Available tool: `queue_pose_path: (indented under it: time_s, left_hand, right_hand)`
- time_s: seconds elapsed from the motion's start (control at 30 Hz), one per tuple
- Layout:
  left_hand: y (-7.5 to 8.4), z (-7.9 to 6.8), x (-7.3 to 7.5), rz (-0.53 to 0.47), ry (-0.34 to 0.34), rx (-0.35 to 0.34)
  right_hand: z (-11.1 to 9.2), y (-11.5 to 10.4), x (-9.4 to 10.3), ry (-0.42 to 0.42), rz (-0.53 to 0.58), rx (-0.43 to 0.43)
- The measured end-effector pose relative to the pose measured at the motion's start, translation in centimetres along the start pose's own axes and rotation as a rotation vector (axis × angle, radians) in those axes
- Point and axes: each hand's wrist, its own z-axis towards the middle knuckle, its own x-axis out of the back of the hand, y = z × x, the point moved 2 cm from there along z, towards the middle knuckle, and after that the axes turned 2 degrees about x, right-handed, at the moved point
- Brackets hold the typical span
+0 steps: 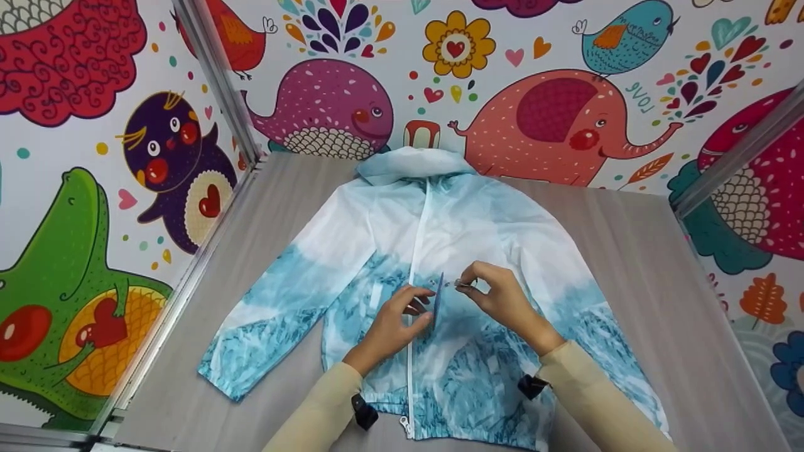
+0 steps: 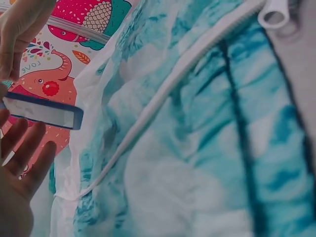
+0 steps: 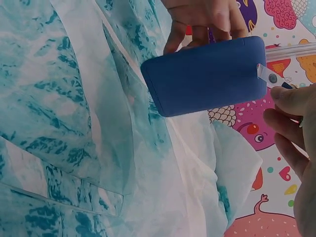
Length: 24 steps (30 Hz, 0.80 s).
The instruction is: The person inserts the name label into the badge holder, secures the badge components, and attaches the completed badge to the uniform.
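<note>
Left hand holds a flat blue tag upright over the jacket front by the zipper; right hand pinches its small end tab. Risk: a sharp tug may tear the thin fabric.

Both your forearms reach in from the bottom edge in cream sleeves, each with a dark strap at the wrist, and your hands meet in the middle. Your left hand is turned on its side, fingers nearly straight and spread, thumb up. Your right hand arches above, wrist raised, its thumb and forefinger pressed together in a pinch, the remaining fingers loosely curled.
</note>
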Motion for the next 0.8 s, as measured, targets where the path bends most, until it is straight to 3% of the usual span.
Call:
queue_pose_path:
  time_s: [0.23,0.43,0.6,0.8]
  left_hand:
    - [0.0,1.0,1.1,0.065,0.073,-0.048]
    - [0.6,1.9,2.1,0.127,0.096,-0.142]
    - [1.0,2.1,2.3,0.166,0.097,-0.189]
    - [1.4,2.1,2.3,0.224,0.147,-0.258]
  right_hand:
    - [0.3,-0.4,0.0,-0.058,0.045,0.006]
    - [0.4,-0.4,0.0,-0.086,0.068,0.012]
    - [0.4,-0.5,0.0,-0.097,0.089,-0.002]
    - [0.4,-0.4,0.0,-0.094,0.116,-0.001]
